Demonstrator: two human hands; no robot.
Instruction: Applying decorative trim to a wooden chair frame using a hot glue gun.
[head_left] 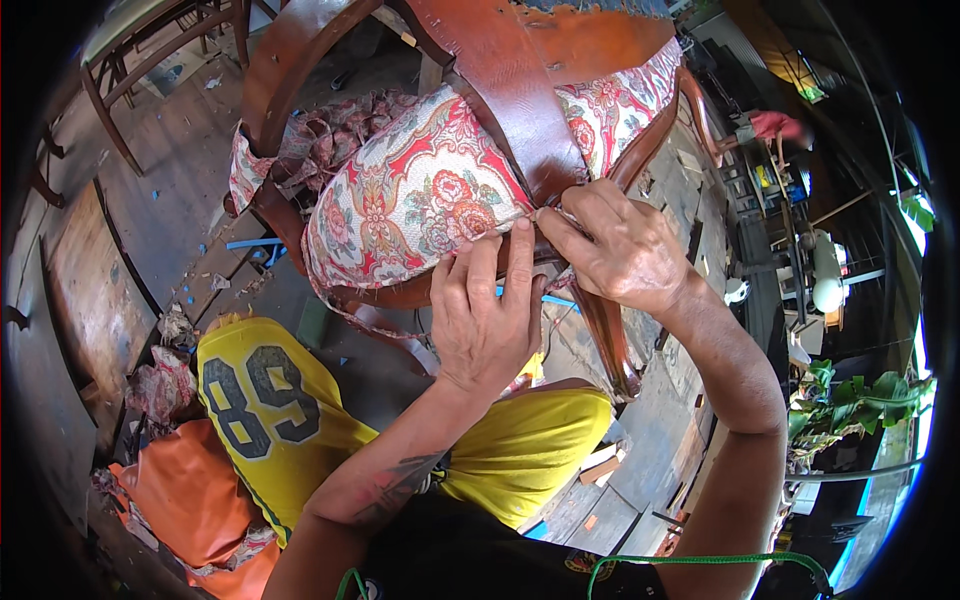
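A wooden chair (525, 95) with a glossy reddish-brown frame lies tipped in front of me. Its seat is covered in floral upholstery fabric (400, 195), cream with red and green patterns. My left hand (485, 310) is on the near edge of this cover, index finger stretched along it and the other fingers bent over the rim; its thumb is hidden. Just right of it, my right hand (630, 250) is closed in a pinch on the fabric edge, close to where the wooden frame meets the seat. A loose fabric strip (365, 322) hangs below the seat.
Crumpled floral fabric (350, 135) bunches behind the seat, with more scraps (165, 385) on the floor at left. Orange sheet material (195, 490) lies beside my leg in yellow shorts (275, 400). Another chair (120, 75) stands far left; leafy plants (860, 400) are at right.
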